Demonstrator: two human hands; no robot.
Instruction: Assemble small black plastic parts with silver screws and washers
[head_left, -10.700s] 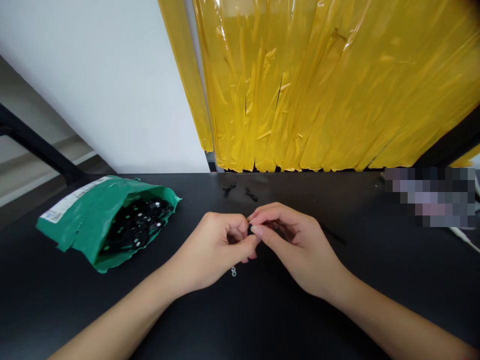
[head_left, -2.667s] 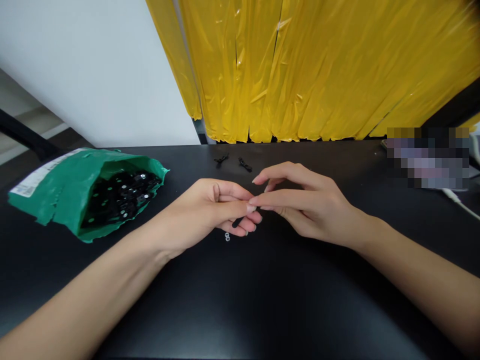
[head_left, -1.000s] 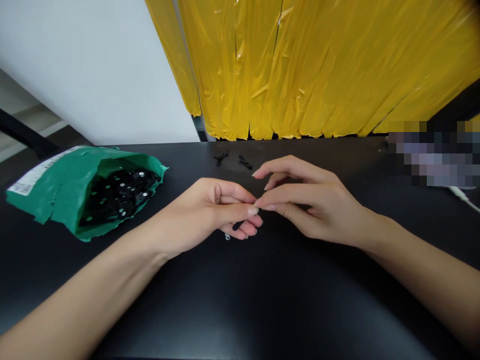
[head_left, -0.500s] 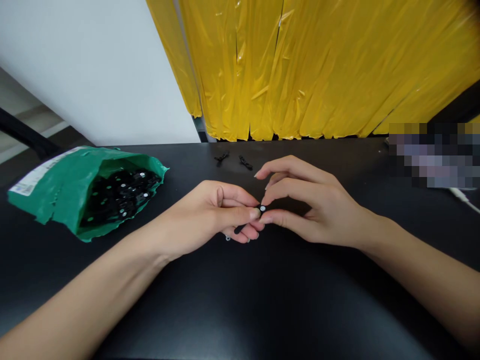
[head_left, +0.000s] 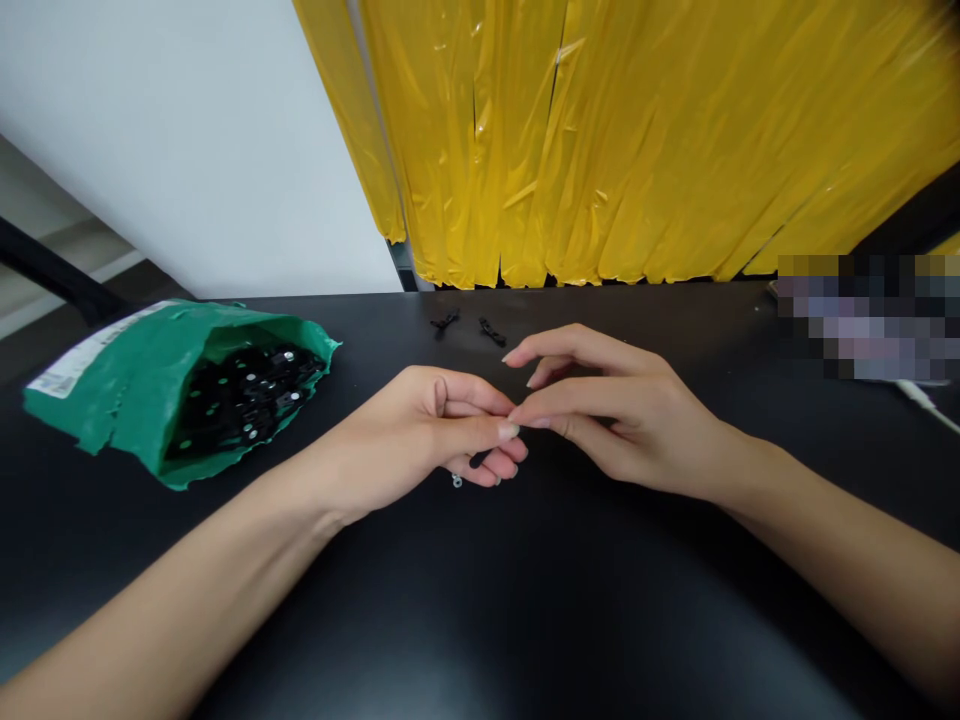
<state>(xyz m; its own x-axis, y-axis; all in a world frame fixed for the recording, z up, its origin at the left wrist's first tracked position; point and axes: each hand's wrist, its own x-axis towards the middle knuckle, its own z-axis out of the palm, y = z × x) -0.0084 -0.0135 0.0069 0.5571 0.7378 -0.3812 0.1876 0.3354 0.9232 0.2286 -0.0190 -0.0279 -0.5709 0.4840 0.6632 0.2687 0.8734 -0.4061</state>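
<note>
Between thumb and fingers, my left hand [head_left: 442, 425] pinches a small black piece [head_left: 478, 459], whose lower end shows below the thumb. My right hand [head_left: 607, 405] meets it at the left thumb tip, its index finger and thumb pressed together over the upper end of the piece, which they hide. The other right fingers are held apart above. A small silvery bit [head_left: 457, 481] shows under the left fingers. Two small black pieces [head_left: 445, 322] [head_left: 492, 331] lie on the black table behind the hands.
On the left, an open green bag [head_left: 135, 385] holds many black parts with pale round dots. Yellow plastic sheeting [head_left: 637, 140] hangs behind the table [head_left: 465, 600], beside a white panel [head_left: 217, 140]. At the right lies a pixelated object [head_left: 862, 330] with a white cable [head_left: 926, 402].
My right index finger and thumb have closed together over the end of the black piece, covering its pale round dot. My left hand has kept its grip. The view has shifted slightly.
</note>
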